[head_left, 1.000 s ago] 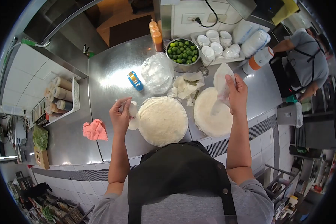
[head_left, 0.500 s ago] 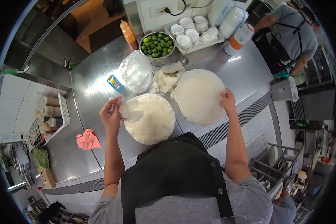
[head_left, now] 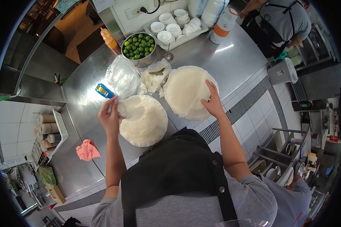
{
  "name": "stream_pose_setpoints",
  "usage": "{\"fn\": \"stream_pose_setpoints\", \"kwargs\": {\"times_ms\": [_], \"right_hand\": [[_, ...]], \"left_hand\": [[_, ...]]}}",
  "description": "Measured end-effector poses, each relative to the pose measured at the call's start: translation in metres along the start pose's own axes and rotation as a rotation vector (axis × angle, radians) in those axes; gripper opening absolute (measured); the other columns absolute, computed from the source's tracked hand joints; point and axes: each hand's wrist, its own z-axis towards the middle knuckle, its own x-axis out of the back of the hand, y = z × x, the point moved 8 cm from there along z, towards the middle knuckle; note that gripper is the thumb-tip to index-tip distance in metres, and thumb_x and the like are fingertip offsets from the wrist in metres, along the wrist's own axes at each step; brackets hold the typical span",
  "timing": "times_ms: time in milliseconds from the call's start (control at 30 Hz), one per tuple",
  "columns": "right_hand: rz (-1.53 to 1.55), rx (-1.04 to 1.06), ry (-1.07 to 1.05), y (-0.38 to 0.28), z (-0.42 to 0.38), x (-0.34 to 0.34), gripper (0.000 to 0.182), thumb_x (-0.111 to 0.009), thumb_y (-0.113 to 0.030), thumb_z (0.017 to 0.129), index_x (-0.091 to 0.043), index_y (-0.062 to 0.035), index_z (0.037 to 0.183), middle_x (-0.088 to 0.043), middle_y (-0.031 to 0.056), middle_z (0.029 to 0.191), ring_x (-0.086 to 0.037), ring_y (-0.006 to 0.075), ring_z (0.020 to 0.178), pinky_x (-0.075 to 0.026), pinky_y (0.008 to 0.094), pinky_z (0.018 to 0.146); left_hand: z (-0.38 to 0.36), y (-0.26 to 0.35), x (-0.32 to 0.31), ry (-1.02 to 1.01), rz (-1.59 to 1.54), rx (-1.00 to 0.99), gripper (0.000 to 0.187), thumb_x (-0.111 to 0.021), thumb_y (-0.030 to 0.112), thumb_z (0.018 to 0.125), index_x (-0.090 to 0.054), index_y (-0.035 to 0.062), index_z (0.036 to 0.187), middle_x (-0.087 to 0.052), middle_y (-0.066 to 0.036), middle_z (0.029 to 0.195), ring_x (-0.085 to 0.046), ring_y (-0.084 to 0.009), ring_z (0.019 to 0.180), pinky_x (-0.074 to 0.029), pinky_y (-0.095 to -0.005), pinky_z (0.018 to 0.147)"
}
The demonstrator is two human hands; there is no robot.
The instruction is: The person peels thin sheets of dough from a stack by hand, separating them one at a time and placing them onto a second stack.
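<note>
Two round pale stacks lie on the steel counter [head_left: 79,128]. At the upper left edge of the left stack [head_left: 146,126], my left hand [head_left: 109,113] pinches a thin translucent sheet [head_left: 132,109] that partly covers it. My right hand [head_left: 213,99] rests over the right side of the right stack [head_left: 185,89], its thumb and fingers spread apart. A crumpled off-white cloth [head_left: 154,77] lies between the stacks, towards the back. Behind the left stack are a clear plastic bag [head_left: 122,77] and a blue tape dispenser [head_left: 104,91].
A bowl of limes [head_left: 139,46], an orange bottle [head_left: 110,41], a tray of white cups [head_left: 174,28] and an orange-banded container [head_left: 223,26] stand at the back. A pink cloth [head_left: 88,150] lies left. One person [head_left: 284,22] stands upper right, another [head_left: 288,196] lower right.
My right hand has moved from the right stack's edge inward over its top, and its fingers have spread. My left hand still holds the sheet. The whole view has shifted.
</note>
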Motion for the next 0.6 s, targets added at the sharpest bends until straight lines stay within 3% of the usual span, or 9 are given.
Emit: {"fn": "stream_pose_setpoints", "kwargs": {"times_ms": [100, 200, 267, 400, 467, 600], "right_hand": [[-0.027, 0.159, 0.026, -0.056, 0.002, -0.006, 0.094, -0.070, -0.001, 0.074, -0.029, -0.0136, 0.157, -0.029, 0.0182, 0.158, -0.045, 0.0307, 0.134, -0.054, 0.0329, 0.085], [0.068, 0.066, -0.066, -0.091, -0.008, -0.004, 0.097, -0.070, -0.001, 0.073, -0.026, -0.0146, 0.158, -0.026, 0.0191, 0.160, -0.038, 0.0322, 0.141, -0.052, 0.0348, 0.095], [0.158, 0.093, -0.001, -0.091, -0.017, 0.008, 0.097, -0.070, -0.002, 0.073, -0.023, -0.0109, 0.158, -0.025, 0.0210, 0.160, -0.031, 0.0351, 0.146, -0.042, 0.0384, 0.111], [-0.200, 0.137, 0.077, -0.008, -0.026, 0.019, 0.100, -0.073, -0.003, 0.071, -0.024, -0.0110, 0.158, -0.027, 0.0215, 0.159, -0.028, 0.0371, 0.147, -0.036, 0.0426, 0.116], [-0.254, 0.056, 0.035, 0.030, -0.028, 0.013, 0.102, -0.074, -0.004, 0.069, -0.023, -0.0071, 0.158, -0.028, 0.0240, 0.157, -0.025, 0.0395, 0.148, -0.023, 0.0426, 0.122], [-0.240, 0.081, 0.010, 0.036, -0.029, 0.012, 0.097, -0.070, -0.005, 0.070, -0.024, -0.0020, 0.156, -0.029, 0.0265, 0.157, -0.025, 0.0404, 0.148, -0.025, 0.0412, 0.122]], "left_hand": [[0.000, -0.001, -0.009, -0.008, -0.034, 0.028, 0.017, -0.068, 0.011, 0.096, -0.073, -0.0016, 0.107, -0.066, -0.002, 0.081, -0.053, -0.0030, 0.053, -0.046, -0.0201, 0.042], [0.002, -0.001, -0.014, 0.010, -0.045, 0.001, 0.016, -0.068, 0.010, 0.096, -0.073, -0.0015, 0.106, -0.066, -0.002, 0.081, -0.053, -0.0032, 0.052, -0.046, -0.0202, 0.043], [0.003, -0.001, -0.016, 0.016, -0.053, -0.020, 0.016, -0.068, 0.010, 0.096, -0.073, -0.0015, 0.106, -0.065, -0.002, 0.080, -0.053, -0.0032, 0.052, -0.046, -0.0201, 0.043], [-0.001, -0.003, -0.020, 0.022, -0.090, 0.002, 0.016, -0.067, 0.010, 0.096, -0.073, -0.0016, 0.106, -0.065, -0.002, 0.080, -0.052, -0.0029, 0.052, -0.046, -0.0201, 0.043], [-0.004, -0.006, -0.026, -0.034, -0.079, 0.039, 0.016, -0.067, 0.009, 0.096, -0.073, -0.0016, 0.106, -0.064, -0.002, 0.079, -0.052, -0.0026, 0.052, -0.047, -0.0203, 0.043], [-0.005, -0.003, -0.029, -0.092, -0.057, 0.029, 0.016, -0.068, 0.013, 0.096, -0.074, 0.0016, 0.106, -0.067, -0.001, 0.083, -0.057, -0.0025, 0.060, -0.048, -0.0189, 0.045]]}}
